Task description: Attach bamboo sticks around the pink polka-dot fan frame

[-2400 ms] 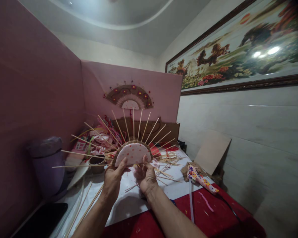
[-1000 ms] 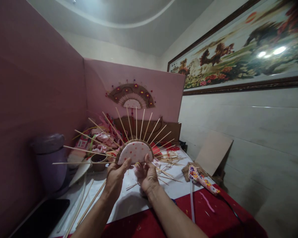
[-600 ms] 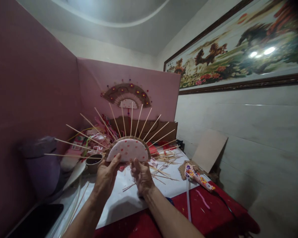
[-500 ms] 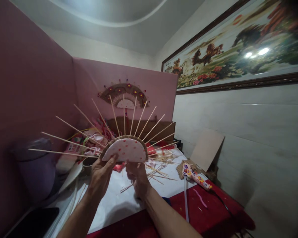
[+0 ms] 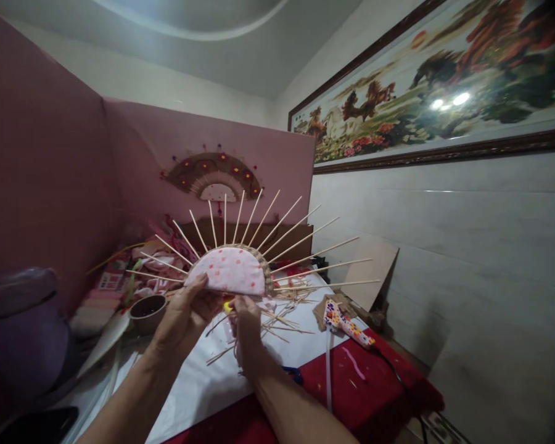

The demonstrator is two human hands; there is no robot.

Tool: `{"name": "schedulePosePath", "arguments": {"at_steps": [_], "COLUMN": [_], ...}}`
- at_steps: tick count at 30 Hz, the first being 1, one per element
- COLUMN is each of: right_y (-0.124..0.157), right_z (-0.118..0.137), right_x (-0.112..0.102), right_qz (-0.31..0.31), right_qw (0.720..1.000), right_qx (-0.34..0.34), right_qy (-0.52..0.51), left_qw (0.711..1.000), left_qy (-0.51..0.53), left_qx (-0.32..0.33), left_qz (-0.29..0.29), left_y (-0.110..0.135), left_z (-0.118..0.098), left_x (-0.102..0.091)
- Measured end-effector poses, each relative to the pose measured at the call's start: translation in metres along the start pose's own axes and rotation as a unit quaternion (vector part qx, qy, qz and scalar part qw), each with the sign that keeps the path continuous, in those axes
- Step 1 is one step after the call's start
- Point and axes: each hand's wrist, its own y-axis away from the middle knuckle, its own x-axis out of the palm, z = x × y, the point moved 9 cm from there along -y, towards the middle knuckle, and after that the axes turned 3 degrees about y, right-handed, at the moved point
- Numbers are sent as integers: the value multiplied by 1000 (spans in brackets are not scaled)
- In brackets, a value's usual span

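A half-round fan base (image 5: 234, 271), covered in pale cloth with red dots, is held up before me. Thin wooden sticks (image 5: 300, 246) spread out from its twine-wrapped curved rim (image 5: 267, 277). My left hand (image 5: 197, 302) grips the lower left corner, thumb on the cloth and fingers behind. At the middle of the straight lower edge, my right hand (image 5: 247, 317) pinches with curled fingers, partly hidden beneath the base. A small yellow thing (image 5: 228, 306) shows beside the right fingertips; I cannot tell whether it is held.
A decorated fan (image 5: 222, 176) hangs on the pink panel behind. Loose sticks (image 5: 277, 324) lie on the white sheet (image 5: 185, 382). A flower-patterned glue gun (image 5: 349, 324) rests at right, dark-blue-handled scissors (image 5: 292, 373) near the red cloth. A cup (image 5: 148, 314) stands at left.
The fan base has turned, so its right-hand sticks now reach farther out and the left ones look shorter. The yellow thing has come into sight. My view has shifted slightly right.
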Motion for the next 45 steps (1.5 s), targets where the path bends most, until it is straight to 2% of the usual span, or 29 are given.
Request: {"name": "schedulePosePath", "arguments": {"at_steps": [3,7,10,15,22,35,45], "right_y": [3,23,40,58,54,55,41], "right_z": [19,51,64,82,77,79,74], "right_x": [-13,-12,-6,-6,-5,-4,-6], "right_qz": [-66,-71,-57,-75,-73,-72,-53], "right_qw": [995,978,971,951,949,932,960], "right_qx": [-53,-182,-233,-288,-279,-312,-268], "right_qy": [-45,-76,-18,80,128,171,66], "left_qw": [1000,999,999,1000,999,999,998], "left_qy": [6,26,35,13,18,6,-12], "left_qx": [-20,-6,5,19,30,46,60], "left_qz": [-3,-19,-24,-11,-27,-7,-16], "left_y": [-6,-13,-14,-13,-10,-7,-8], "left_z": [6,4,1,-3,-8,-13,-17], "left_x": [-12,-28,-37,-45,-51,-49,-58]}}
